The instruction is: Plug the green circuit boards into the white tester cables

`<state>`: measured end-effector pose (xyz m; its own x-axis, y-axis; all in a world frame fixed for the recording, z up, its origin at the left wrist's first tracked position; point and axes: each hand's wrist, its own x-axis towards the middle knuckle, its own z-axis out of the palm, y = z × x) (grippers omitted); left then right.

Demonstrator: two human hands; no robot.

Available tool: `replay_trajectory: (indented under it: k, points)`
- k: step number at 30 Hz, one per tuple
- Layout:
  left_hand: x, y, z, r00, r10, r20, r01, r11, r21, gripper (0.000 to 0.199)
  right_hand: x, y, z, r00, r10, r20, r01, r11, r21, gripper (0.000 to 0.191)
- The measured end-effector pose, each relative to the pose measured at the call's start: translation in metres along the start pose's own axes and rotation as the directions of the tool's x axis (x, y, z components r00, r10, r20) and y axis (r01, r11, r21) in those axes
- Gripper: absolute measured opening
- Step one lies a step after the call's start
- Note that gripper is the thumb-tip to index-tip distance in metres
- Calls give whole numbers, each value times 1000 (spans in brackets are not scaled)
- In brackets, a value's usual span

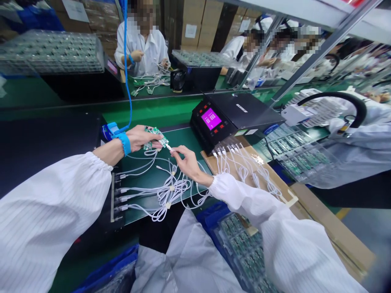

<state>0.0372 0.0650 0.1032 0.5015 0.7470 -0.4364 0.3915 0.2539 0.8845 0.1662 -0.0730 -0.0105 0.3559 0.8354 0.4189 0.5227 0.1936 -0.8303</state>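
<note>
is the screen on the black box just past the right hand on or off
On: the screen on the black box glows bright magenta, with pale markings showing on it.

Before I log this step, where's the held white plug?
Left of centre in the head view, the white plug is in the right hand, by the circuit board in the left hand.

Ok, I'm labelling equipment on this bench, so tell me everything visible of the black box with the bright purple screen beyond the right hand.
The black box has a hard-looking casing and an angled front. Its purple screen is lit, the text too small to read, with red buttons on either side. A pale marking sits on top. White cables plug in along its near side. The right hand isn't touching it.
</note>
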Motion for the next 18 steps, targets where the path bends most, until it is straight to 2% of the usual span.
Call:
replay_trajectory:
  k: [4,6,8,10,12,15,18]
  points:
    - [-2,0,2,1000,22,-21,-21,999,32,14,3,0,0,998,58,3,-58,998,-14,27]
    - [-1,-1,4,994,106,-39,-103,992,75,15,7,0,0,996,87,36,-87,996,-3,27]
    - [1,-2,5,970,236,-65,-223,961,163,12,12,0,-1,991,95,93,-98,995,22,27]
    - [2,-3,4,931,360,-68,-321,892,319,7,15,1,-2,988,70,141,-76,996,37,26]
    - [2,-4,3,910,413,-42,-357,829,430,3,17,2,-3,991,29,128,-29,1000,-4,24]
    - [-2,-2,1,909,414,57,-406,841,357,17,16,5,-5,997,22,70,-17,998,-65,24]
    - [-8,2,2,890,427,157,-453,867,210,24,13,7,-10,986,111,127,-122,989,88,34]
